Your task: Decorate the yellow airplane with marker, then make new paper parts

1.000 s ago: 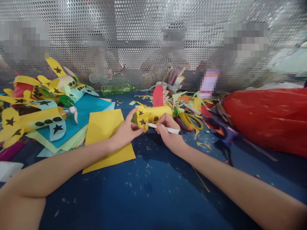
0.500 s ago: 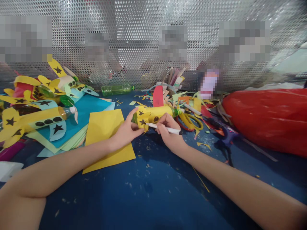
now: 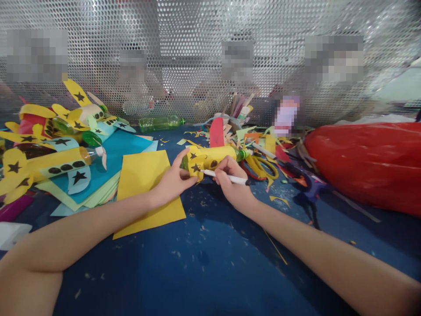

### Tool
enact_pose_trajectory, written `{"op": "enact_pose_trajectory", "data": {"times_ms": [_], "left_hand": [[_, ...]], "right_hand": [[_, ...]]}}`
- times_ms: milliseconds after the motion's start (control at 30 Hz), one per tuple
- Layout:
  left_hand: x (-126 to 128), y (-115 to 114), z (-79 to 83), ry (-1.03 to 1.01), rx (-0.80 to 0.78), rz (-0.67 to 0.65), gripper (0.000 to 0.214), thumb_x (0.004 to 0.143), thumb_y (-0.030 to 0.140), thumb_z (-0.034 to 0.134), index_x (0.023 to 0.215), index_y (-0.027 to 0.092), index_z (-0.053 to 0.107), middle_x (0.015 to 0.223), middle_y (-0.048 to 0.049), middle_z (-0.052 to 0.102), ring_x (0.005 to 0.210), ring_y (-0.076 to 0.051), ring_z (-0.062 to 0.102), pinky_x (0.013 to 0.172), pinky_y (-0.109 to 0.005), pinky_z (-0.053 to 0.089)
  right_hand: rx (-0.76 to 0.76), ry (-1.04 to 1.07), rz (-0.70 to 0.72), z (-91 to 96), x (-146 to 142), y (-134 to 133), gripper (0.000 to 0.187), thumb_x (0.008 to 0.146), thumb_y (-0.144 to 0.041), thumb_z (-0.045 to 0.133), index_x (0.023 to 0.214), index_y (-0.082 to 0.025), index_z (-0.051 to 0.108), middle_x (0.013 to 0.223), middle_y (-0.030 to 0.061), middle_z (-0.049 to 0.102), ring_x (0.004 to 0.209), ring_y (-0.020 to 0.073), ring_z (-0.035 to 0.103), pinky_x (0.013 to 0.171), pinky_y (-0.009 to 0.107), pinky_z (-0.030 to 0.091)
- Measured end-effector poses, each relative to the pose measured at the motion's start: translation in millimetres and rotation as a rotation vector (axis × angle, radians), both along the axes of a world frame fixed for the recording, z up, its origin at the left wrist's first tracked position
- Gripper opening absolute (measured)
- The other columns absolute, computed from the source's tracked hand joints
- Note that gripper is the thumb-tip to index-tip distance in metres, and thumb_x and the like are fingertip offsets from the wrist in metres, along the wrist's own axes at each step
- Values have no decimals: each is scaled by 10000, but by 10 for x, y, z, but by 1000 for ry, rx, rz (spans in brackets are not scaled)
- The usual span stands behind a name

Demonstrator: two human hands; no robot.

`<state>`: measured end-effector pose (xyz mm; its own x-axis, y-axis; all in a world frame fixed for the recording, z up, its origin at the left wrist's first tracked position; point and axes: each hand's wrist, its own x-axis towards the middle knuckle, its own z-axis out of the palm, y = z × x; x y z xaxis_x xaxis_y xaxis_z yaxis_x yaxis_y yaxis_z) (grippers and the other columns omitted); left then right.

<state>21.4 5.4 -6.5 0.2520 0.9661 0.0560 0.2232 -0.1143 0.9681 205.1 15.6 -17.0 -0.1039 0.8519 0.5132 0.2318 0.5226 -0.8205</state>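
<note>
A green plastic bottle [image 3: 223, 153] wrapped in yellow paper lies on its side, its cap end to the right. A red paper piece [image 3: 217, 132] stands up from it, and black stars and a dark oval mark the yellow paper. My left hand [image 3: 179, 175] grips the bottle's base end between thumb and fingers. In my right hand [image 3: 232, 180] is a white marker pen [image 3: 226, 176], its tip touching or very near the lower star. Under my left forearm lies a yellow paper sheet [image 3: 141, 175].
Decorated bottle planes [image 3: 42, 166] crowd the left, on blue and green paper sheets [image 3: 108, 151]. Behind lies a bare green bottle [image 3: 161, 123]. Yellow-handled scissors [image 3: 263, 169] and paper scraps sit right of the wrapped bottle. A large red bag [image 3: 365, 164] fills the far right.
</note>
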Motion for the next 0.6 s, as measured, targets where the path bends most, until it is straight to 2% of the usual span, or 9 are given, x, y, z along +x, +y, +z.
{"op": "enact_pose_trajectory", "data": {"times_ms": [400, 600], "left_hand": [[2, 0, 3, 17, -2, 12, 911, 812, 185, 662, 1537, 272, 116, 740, 14, 679, 699, -162, 631, 683, -297, 445], [4, -5, 15, 22, -1, 8, 914, 811, 172, 652, 1539, 258, 106, 729, 20, 668, 701, -161, 627, 689, -298, 443]], "right_hand": [[34, 22, -20, -7, 7, -1, 154, 812, -182, 503, 702, -239, 412, 571, -62, 440, 515, 118, 446, 528, 288, 344], [-4, 7, -15, 3, -10, 2, 159, 832, -201, 508, 712, -237, 410, 558, -67, 441, 496, 110, 433, 502, 280, 332]]}}
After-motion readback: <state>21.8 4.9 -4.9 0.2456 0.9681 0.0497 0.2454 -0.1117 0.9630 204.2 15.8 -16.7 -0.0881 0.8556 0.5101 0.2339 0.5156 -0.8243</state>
